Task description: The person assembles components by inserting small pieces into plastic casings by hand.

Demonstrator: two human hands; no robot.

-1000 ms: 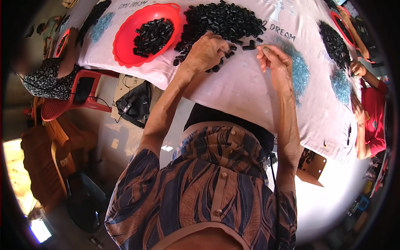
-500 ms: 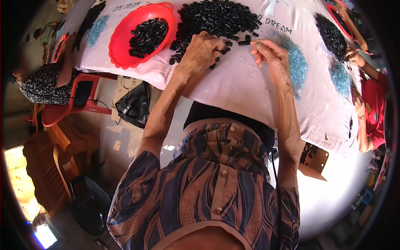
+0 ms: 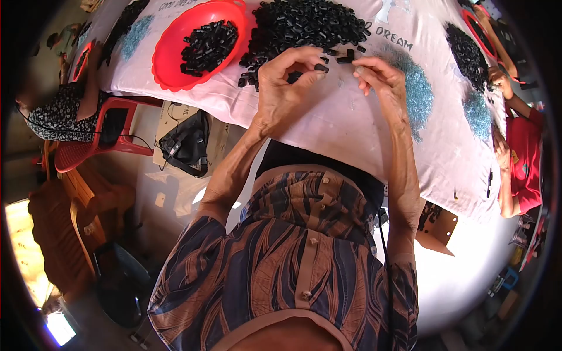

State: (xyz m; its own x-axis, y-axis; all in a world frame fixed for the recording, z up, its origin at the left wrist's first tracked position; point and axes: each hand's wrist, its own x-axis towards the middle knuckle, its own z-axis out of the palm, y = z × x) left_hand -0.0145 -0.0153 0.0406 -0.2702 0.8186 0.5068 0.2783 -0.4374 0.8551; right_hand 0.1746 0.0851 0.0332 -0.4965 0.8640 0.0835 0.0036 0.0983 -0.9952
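Note:
My left hand [image 3: 287, 82] is at the near edge of a heap of small black cylindrical pieces [image 3: 304, 24], with a black piece [image 3: 321, 68] pinched between its thumb and a fingertip. My right hand [image 3: 381, 79] is closed in a pinch to the right, beside a loose black piece [image 3: 345, 57]; what its fingertips hold is too small to make out. Right of that hand lies a pile of thin bluish clear bits [image 3: 417, 93]. A red scalloped basin [image 3: 167, 61] holding more black pieces stands left of the heap.
A pink cloth [image 3: 351, 137] covers the table. At the right a person in red [image 3: 525, 158] works by another black heap [image 3: 466, 55]; at the left another person [image 3: 64, 114] sits on a red chair [image 3: 105, 134]. A black bag [image 3: 186, 143] lies on cardboard below the table edge.
My left hand has turned and its fingers have stretched forward, with a black piece now showing at the tips. My right hand has shifted slightly left and stays pinched.

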